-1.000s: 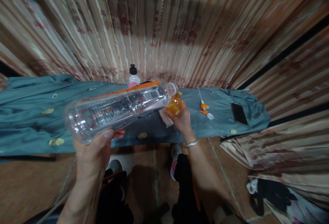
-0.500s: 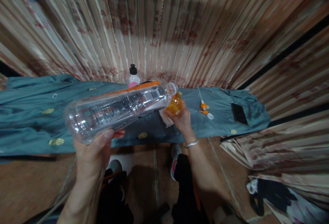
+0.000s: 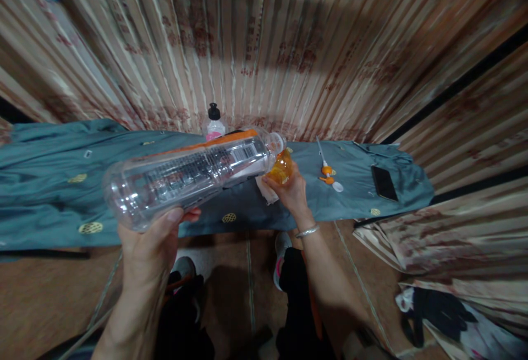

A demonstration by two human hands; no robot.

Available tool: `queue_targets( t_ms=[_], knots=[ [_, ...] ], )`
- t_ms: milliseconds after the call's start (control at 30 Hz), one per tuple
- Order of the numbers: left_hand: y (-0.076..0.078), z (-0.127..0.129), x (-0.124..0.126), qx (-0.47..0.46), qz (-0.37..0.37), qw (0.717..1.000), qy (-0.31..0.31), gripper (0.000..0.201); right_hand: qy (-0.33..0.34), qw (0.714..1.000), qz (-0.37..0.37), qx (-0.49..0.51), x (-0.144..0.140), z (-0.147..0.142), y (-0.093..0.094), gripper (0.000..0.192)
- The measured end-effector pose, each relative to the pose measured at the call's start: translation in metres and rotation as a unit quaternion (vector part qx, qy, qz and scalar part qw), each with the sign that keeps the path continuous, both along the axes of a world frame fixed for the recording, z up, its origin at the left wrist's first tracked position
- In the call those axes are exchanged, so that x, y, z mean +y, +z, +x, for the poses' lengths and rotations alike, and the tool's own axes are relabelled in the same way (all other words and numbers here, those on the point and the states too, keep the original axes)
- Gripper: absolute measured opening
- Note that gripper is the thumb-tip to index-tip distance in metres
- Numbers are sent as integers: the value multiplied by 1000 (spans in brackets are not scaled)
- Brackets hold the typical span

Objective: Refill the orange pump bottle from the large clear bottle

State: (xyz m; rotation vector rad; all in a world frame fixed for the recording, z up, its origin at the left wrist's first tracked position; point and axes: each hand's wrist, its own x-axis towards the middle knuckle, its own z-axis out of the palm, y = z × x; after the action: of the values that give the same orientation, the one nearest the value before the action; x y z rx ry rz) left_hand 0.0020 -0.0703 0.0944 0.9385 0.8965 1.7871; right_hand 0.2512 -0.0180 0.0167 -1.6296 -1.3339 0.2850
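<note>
My left hand (image 3: 150, 244) is closed around the lower part of a large clear plastic bottle (image 3: 185, 175) with an orange-edged label. The bottle lies tilted, its uncapped neck pointing right and slightly up in the picture. Its mouth meets the top of a small orange see-through bottle (image 3: 280, 168), which my right hand (image 3: 291, 186) grips. Whether the two mouths touch I cannot tell. To the right, an orange pump head with a long tube (image 3: 326, 171) lies on the cloth, beside a small white round cap (image 3: 337, 186).
A green-grey cloth (image 3: 49, 184) covers the narrow table. At its back stands a bottle with a black cap (image 3: 213, 120). A black phone (image 3: 383, 183) lies on the right. Under my right hand is a pale packet (image 3: 268, 192). Pleated curtains (image 3: 247, 46) hang behind.
</note>
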Motion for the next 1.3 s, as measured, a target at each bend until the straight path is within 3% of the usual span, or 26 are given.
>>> queue_targets(
  t_ms=[1300],
  knots=[
    [1, -1, 0, 16, 6, 1000, 2, 16, -17, 1000, -13, -18, 0, 0, 1, 72]
  ],
)
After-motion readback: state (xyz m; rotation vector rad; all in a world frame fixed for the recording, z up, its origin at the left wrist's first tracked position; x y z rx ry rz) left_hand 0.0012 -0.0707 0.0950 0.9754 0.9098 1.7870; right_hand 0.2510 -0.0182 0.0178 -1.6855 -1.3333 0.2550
